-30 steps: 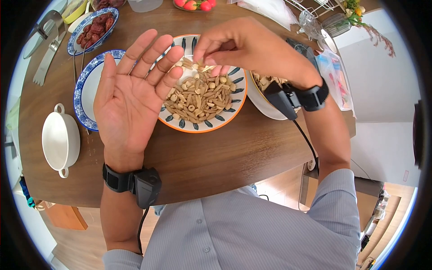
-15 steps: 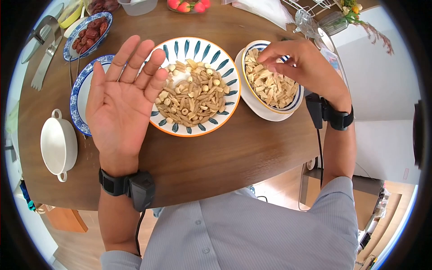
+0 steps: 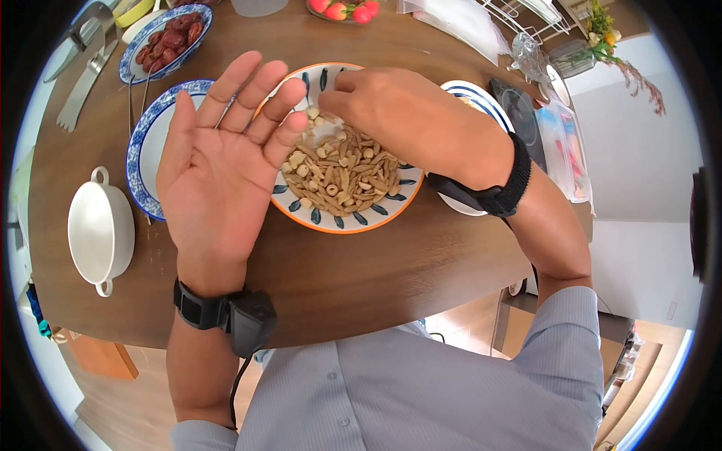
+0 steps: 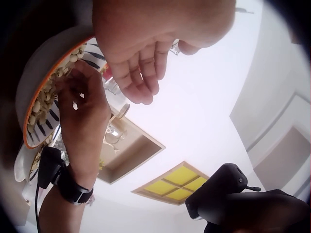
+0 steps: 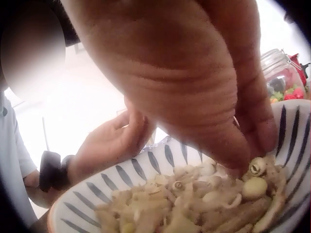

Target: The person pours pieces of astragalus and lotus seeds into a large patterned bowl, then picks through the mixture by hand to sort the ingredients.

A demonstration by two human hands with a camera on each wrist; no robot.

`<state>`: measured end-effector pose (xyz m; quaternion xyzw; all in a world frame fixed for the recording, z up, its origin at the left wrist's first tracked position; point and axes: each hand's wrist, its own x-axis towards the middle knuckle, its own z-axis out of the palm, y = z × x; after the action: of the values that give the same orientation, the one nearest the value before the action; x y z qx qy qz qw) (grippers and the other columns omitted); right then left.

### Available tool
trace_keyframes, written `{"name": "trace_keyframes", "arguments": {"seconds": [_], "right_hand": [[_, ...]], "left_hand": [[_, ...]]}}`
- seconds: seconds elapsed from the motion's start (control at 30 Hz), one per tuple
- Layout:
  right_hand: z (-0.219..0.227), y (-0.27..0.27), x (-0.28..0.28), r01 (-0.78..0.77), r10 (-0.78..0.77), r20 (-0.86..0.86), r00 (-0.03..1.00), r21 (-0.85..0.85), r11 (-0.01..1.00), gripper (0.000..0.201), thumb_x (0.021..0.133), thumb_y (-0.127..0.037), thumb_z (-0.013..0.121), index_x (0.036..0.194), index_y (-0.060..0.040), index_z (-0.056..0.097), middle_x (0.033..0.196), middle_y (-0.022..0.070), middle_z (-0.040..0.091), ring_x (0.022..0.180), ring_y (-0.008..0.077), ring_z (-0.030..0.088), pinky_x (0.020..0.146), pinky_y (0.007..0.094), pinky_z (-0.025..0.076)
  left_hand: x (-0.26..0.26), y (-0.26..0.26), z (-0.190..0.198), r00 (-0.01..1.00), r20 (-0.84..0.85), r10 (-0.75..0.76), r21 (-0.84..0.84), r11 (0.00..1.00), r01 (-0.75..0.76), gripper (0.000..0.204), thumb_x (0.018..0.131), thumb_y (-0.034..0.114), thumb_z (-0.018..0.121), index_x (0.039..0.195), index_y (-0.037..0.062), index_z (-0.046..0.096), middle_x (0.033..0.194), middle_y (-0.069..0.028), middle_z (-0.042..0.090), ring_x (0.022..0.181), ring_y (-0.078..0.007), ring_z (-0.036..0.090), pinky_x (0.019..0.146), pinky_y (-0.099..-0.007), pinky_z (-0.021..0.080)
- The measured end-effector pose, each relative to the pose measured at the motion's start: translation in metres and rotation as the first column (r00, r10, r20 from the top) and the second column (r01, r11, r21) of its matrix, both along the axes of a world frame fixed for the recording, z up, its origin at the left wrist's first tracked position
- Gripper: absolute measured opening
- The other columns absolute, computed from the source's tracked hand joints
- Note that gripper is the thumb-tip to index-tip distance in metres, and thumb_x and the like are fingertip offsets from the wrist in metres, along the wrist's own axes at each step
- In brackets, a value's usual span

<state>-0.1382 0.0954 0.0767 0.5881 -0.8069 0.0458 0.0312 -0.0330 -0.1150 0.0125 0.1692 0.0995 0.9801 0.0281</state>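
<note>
My right hand reaches down to the mixed pile of brownish slender pieces and round pale seeds. They lie on a white plate with an orange rim and dark green strokes. In the right wrist view, its fingertips touch the pile beside a pale seed; I cannot tell whether they pinch a piece. My left hand is raised with its palm up and fingers extended, holding nothing, at the plate's left edge. A blue-striped bowl, largely hidden by the right arm, stands right of the plate.
Left of the plate are a blue-patterned white plate, a white two-handled bowl and a dish of red dates. Strawberries lie at the back. A clear plastic box stands at the right edge.
My right hand went from over the plate to the bowl of pale chips, then back left and down to the pile. The left hand keeps its palm-up pose.
</note>
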Motion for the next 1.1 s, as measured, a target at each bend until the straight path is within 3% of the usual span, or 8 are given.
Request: {"name": "trace_keyframes", "arguments": {"seconds": [0.03,0.27,0.57,0.67,0.77,0.83,0.93,1.1], "right_hand": [[-0.001,0.0,0.0,0.044,-0.044,0.051,0.998,0.003,0.999,0.019,0.083,0.0,0.066,0.101,0.002,0.063,0.096,0.0187,0.065,0.09,0.0408,0.067,0.076,0.0458,0.054],[-0.004,0.0,-0.004,0.073,-0.074,0.145,0.987,0.007,0.997,0.017,0.088,-0.001,0.059,0.102,0.004,0.067,0.098,0.0231,0.07,0.094,0.041,0.07,0.08,0.0457,0.056],[-0.004,0.003,-0.013,0.125,-0.106,0.277,0.955,-0.053,0.991,0.008,0.08,0.002,0.068,0.088,0.0012,0.068,0.084,0.0209,0.071,0.084,0.0395,0.071,0.073,0.0421,0.056],[0.001,0.003,-0.014,0.138,-0.116,0.328,0.938,-0.046,0.989,0.01,0.08,0.002,0.071,0.089,0.0001,0.07,0.08,0.0208,0.07,0.079,0.0385,0.07,0.071,0.042,0.055],[0.002,0.004,-0.016,0.156,-0.111,0.35,0.93,-0.102,0.982,0.01,0.085,0.004,0.071,0.095,0.002,0.067,0.083,0.017,0.07,0.076,0.0332,0.069,0.07,0.0381,0.054],[0.003,0.006,-0.017,0.167,-0.113,0.394,0.912,-0.106,0.98,0.011,0.087,0.003,0.071,0.098,0.0015,0.068,0.083,0.0145,0.071,0.075,0.0276,0.07,0.071,0.0356,0.055],[0.003,0.008,-0.017,0.191,-0.089,0.455,0.886,-0.182,0.965,0.009,0.082,0.002,0.072,0.09,-0.0003,0.07,0.081,0.0197,0.07,0.077,0.0351,0.071,0.07,0.0401,0.054],[0.022,0.022,-0.01,0.266,-0.14,0.516,0.845,-0.179,0.947,0.011,0.083,0.0,0.074,0.093,-0.0007,0.069,0.083,0.0153,0.072,0.078,0.0293,0.073,0.071,0.0355,0.056]], "left_hand": [[0.0,0.0,0.0,1.0,-0.026,-0.005,-0.039,0.999,0.004,0.058,0.113,0.036,0.035,0.154,-0.0062,0.036,0.148,-0.0229,0.054,0.137,-0.0338,0.053,0.117,-0.0473,0.042],[-0.001,0.002,0.001,0.999,-0.047,-0.021,-0.039,0.999,0.019,0.06,0.114,0.038,0.033,0.154,-0.0057,0.036,0.149,-0.0219,0.054,0.137,-0.0332,0.054,0.117,-0.0473,0.042],[0.001,0.004,0.002,1.0,-0.013,-0.013,-0.066,0.998,0.012,0.059,0.114,0.038,0.033,0.154,-0.0059,0.036,0.148,-0.0219,0.054,0.136,-0.0323,0.055,0.116,-0.0468,0.043],[0.001,0.003,0.004,0.999,0.041,-0.035,0.021,0.999,0.034,0.064,0.113,0.042,0.03,0.15,-0.0089,0.039,0.146,-0.0267,0.053,0.134,-0.039,0.054,0.114,-0.0508,0.045],[0.001,0.003,0.003,0.999,0.041,-0.031,0.01,0.999,0.031,0.064,0.113,0.042,0.031,0.15,-0.0087,0.039,0.145,-0.0265,0.054,0.134,-0.0387,0.055,0.114,-0.0508,0.045],[0.001,0.003,0.002,1.0,0.006,0.005,-0.088,0.996,-0.004,0.059,0.114,0.037,0.034,0.153,-0.0059,0.037,0.147,-0.0217,0.055,0.135,-0.0322,0.055,0.116,-0.0463,0.044],[0.002,0.003,0.003,1.0,0.014,0.016,-0.097,0.995,-0.015,0.058,0.114,0.037,0.034,0.153,-0.0059,0.038,0.147,-0.0216,0.055,0.135,-0.0323,0.055,0.115,-0.046,0.045],[0.001,0.003,0.003,1.0,0.004,0.011,-0.095,0.995,-0.011,0.058,0.114,0.037,0.034,0.153,-0.0058,0.037,0.147,-0.0218,0.055,0.135,-0.0324,0.055,0.115,-0.0458,0.045]]}}
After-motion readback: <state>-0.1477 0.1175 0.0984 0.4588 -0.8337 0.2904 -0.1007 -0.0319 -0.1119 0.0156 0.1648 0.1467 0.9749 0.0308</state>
